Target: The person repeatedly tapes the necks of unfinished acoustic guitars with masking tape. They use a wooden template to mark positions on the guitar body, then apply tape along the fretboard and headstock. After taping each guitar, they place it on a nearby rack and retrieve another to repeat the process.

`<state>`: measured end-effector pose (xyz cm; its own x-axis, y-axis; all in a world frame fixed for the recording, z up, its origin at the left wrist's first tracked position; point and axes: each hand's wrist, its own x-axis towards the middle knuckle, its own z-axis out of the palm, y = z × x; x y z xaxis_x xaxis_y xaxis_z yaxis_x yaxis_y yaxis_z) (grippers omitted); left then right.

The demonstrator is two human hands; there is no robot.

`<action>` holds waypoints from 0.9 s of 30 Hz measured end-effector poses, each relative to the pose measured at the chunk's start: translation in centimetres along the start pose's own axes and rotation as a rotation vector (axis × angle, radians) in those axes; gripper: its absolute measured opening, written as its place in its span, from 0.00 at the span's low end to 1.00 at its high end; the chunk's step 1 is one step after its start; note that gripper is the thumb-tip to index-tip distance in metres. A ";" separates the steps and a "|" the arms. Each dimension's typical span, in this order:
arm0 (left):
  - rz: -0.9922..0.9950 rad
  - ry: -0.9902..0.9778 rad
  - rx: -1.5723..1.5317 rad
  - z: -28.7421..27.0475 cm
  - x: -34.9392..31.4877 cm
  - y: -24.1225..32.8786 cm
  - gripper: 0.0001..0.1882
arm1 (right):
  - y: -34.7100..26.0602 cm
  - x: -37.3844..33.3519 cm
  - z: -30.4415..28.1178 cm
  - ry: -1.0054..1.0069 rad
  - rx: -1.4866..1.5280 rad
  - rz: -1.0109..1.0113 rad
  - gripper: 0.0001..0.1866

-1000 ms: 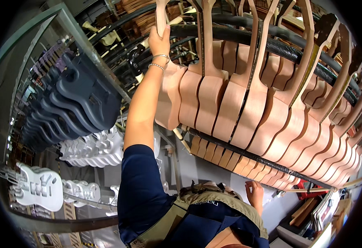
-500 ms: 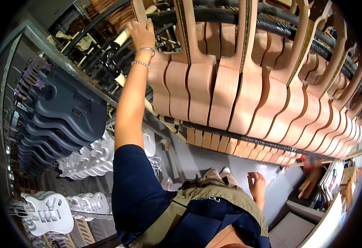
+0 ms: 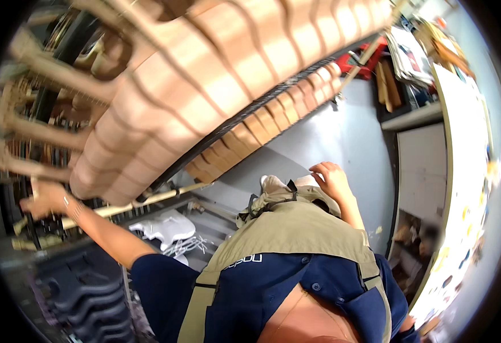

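A long row of unfinished wooden guitars [image 3: 176,86] stands packed side by side on a rack, pale bodies toward me and necks pointing away. My left hand [image 3: 47,198], with bracelets at the wrist, reaches out to the near left end of this row. It is beside the end guitar's neck [image 3: 27,166]; motion blur hides whether its fingers touch or grip that neck. My right hand [image 3: 331,178] hangs in front of my apron [image 3: 296,228], fingers loosely bent and apart, holding nothing.
A black padded rail [image 3: 222,128] runs under the guitar bodies, with a lower row of wooden bodies [image 3: 250,134] beneath. At lower left hang dark guitar bodies [image 3: 87,291] and a white body [image 3: 167,228]. A white cabinet [image 3: 422,166] and red object [image 3: 365,63] are on the right.
My view has turned right, so the rack now slants across the upper left. My left hand appears lower and farther left, still by the end guitar. My right hand stays free near my waist.
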<state>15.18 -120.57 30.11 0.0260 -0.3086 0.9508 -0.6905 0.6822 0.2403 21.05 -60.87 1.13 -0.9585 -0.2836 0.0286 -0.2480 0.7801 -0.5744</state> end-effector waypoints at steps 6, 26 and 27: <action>-0.199 0.342 -0.328 -7.5 -26.3 1.4 0.35 | 6.7 -5.0 -3.2 0.008 0.035 0.097 0.05; -0.620 -2.466 -0.640 -10.0 -74.8 50.2 0.22 | 23.8 -12.2 -12.8 0.210 0.068 0.787 0.05; -0.604 -2.459 -0.627 -8.3 -76.8 52.4 0.22 | 23.9 -12.1 -12.6 0.201 0.086 0.843 0.05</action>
<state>-17.02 -55.65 -28.70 -0.6506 0.0544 -0.7575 -0.7388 0.1858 0.6479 24.91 -31.74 -2.63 -0.8264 0.4800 -0.2944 0.5593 0.6387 -0.5285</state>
